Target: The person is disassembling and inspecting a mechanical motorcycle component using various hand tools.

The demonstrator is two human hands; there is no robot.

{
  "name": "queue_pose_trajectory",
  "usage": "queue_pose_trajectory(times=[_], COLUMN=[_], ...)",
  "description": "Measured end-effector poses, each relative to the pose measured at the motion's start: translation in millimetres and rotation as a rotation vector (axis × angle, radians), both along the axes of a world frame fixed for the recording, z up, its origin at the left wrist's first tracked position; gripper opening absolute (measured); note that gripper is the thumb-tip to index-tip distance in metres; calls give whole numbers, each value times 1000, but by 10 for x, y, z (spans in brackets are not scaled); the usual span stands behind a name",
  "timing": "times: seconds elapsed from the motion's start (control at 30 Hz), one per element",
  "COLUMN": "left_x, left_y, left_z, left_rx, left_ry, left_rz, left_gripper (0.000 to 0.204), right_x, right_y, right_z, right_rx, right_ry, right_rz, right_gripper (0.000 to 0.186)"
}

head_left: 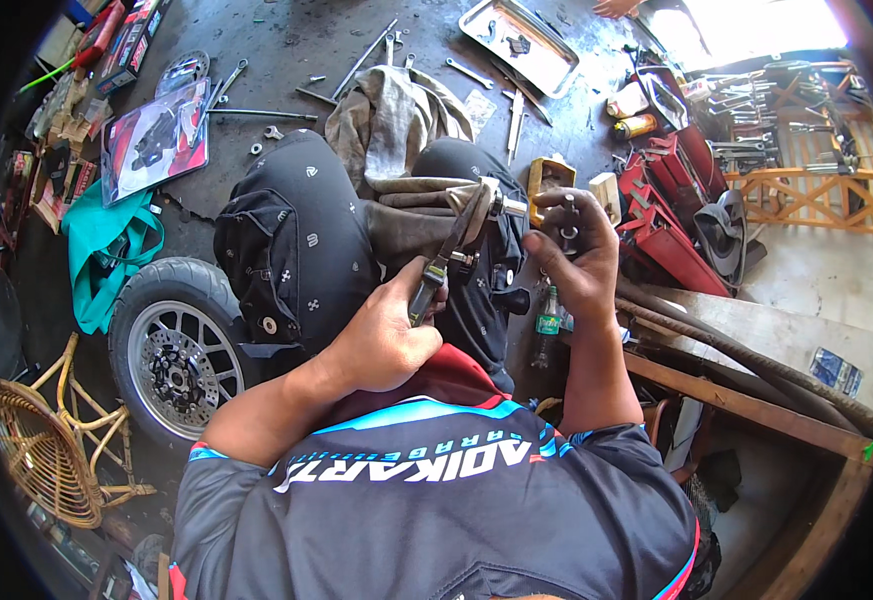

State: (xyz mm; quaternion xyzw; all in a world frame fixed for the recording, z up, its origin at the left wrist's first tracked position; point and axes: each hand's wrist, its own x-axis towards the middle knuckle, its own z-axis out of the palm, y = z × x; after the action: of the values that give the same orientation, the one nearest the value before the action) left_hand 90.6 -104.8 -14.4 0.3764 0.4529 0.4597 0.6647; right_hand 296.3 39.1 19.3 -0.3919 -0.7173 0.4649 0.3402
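My left hand (393, 335) is closed round the near end of a long dark metal piece (453, 240), in front of my lap. At its far end a silver cylindrical part (506, 205) points right; I cannot make out how they join. My right hand (583, 262) is raised just right of that part, thumb and fingers curled on a small silver and dark metal part (569, 218). A stained brown cloth (393, 112) drapes between my knees, reaching under the silver part. Beyond my right hand stand a small yellow box (550, 173) and a pale block (605, 196).
Left of my legs lies a wheel with a brake disc (178, 368), near a rattan stool (51, 450). Wrenches (469, 73) and a metal tray (519, 45) lie ahead. A red toolbox (656, 215), a green-labelled bottle (547, 325) and a wooden bench (746, 400) are right.
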Motion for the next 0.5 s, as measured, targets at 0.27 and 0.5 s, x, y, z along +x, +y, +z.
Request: queue_pose_trajectory(times=[0.27,0.5], left_x=[11,11], left_y=[-25,-26], left_z=[106,167], left_rx=[43,58], left_ry=[130,159], left_rz=[-10,3], left_gripper=[36,35], right_x=[-246,-190], right_y=[-55,-74], right_z=[80,290], right_rx=[276,181], right_ry=[-22,-202], right_rz=[35,74], right_gripper=[30,25])
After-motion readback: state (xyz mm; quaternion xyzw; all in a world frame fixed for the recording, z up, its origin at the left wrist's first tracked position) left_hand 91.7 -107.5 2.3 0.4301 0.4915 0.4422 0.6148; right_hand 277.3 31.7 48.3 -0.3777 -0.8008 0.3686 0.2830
